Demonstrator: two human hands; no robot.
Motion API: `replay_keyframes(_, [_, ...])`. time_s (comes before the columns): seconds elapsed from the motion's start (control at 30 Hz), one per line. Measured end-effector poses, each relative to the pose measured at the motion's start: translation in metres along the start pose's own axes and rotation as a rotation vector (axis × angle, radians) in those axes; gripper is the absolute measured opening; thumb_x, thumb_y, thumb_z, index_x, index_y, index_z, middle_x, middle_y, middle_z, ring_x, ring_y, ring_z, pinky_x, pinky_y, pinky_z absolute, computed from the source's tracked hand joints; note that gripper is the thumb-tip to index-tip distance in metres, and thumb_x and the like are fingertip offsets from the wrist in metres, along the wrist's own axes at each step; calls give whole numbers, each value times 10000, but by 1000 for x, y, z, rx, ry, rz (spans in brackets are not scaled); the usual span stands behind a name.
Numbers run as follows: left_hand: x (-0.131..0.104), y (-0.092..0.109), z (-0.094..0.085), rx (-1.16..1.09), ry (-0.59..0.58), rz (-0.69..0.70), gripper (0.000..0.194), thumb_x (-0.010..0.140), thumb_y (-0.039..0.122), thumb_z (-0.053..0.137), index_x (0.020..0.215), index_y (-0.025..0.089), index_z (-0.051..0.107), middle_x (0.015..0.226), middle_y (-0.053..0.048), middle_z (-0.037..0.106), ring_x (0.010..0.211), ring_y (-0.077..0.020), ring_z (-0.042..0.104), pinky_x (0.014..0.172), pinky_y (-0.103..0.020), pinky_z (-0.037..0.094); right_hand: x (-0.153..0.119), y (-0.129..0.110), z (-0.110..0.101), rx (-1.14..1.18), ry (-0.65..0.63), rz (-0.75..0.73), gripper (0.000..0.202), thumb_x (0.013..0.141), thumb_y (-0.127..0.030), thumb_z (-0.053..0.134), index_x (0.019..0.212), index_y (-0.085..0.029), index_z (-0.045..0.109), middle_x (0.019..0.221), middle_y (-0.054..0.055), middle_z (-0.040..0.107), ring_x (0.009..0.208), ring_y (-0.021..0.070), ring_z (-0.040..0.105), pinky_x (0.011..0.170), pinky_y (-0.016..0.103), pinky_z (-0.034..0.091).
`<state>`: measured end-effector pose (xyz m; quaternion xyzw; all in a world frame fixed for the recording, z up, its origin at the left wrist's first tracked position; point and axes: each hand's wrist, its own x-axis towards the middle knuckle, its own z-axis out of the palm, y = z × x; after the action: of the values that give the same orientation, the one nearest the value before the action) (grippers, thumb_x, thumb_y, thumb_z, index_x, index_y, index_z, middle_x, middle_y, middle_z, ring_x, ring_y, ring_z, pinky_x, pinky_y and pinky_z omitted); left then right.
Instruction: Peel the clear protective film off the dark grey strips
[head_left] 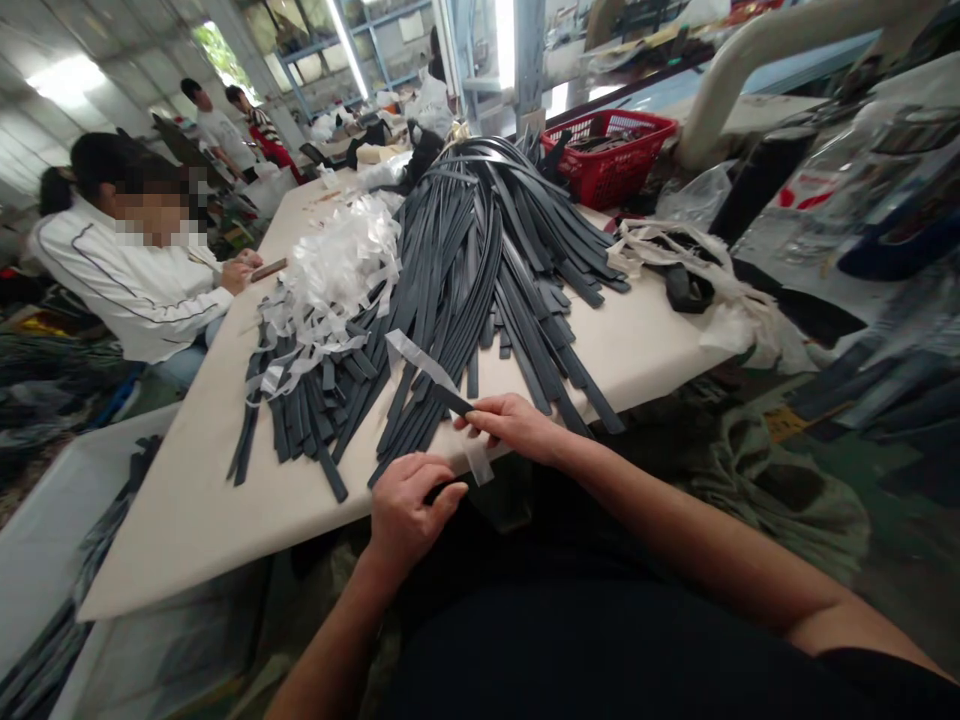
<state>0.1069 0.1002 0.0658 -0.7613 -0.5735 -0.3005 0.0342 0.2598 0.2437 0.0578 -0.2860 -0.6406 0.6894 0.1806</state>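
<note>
My right hand (506,422) pinches the end of a dark grey strip (453,401) at the table's front edge. A translucent white film (420,357) runs from that strip up to the left, and a short piece of film (478,462) hangs below my fingers. Just left of it, my left hand (412,500) is curled, thumb and fingers close together around something dark that is mostly hidden. Behind both hands, a large bundle of dark grey strips (457,230) fans out over the table, and a heap of white film (337,265) lies on its left part.
The cream tabletop (187,500) slants away to the back. A red basket (615,170) and pale cloth scraps (697,255) lie at the right. At the left sits a person (127,260) in white, near a white bin (45,520) holding strips. Two people stand farther back.
</note>
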Motion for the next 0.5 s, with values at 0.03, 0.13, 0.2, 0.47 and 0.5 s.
replay_keyframes(0.03, [-4, -2, 0, -105, 21, -126, 199, 896, 333, 590, 778, 204, 685, 824, -45, 745, 800, -205, 684, 852, -353, 482, -2, -2, -3, -5, 20, -22, 242, 872, -259, 574, 914, -121, 768, 744, 28, 665, 677, 116, 584, 529, 170, 456])
replay_keyframes(0.13, [-8, -4, 5, -491, -2, -529, 341, 931, 446, 508, 857, 197, 729, 852, -65, 748, 812, -217, 690, 761, -328, 509, -12, -12, -11, -64, 43, -92, 276, 884, -287, 551, 949, -130, 768, 781, 36, 680, 694, 125, 591, 544, 184, 456])
replay_keyframes(0.2, [-4, -2, 11, -747, -105, -690, 369, 893, 502, 561, 993, 197, 743, 940, -74, 766, 856, -230, 701, 792, -334, 521, -19, -16, -14, -123, 31, -129, 292, 890, -299, 541, 960, -130, 768, 774, 36, 679, 669, 124, 587, 551, 195, 457])
replay_keyframes(0.47, [21, 12, 47, -1181, -229, -903, 347, 728, 481, 777, 810, 143, 779, 803, -76, 769, 775, -184, 673, 803, -301, 517, -27, -14, -12, -199, 70, -149, 272, 906, -277, 535, 968, -130, 756, 737, 13, 645, 596, 100, 544, 572, 205, 442])
replay_keyframes(0.5, [22, 12, 51, -1240, -176, -938, 343, 707, 477, 797, 769, 141, 767, 764, -64, 757, 741, -165, 662, 771, -283, 521, -30, -13, -14, -175, 99, -151, 284, 913, -305, 532, 978, -135, 750, 739, 13, 644, 601, 103, 554, 578, 207, 450])
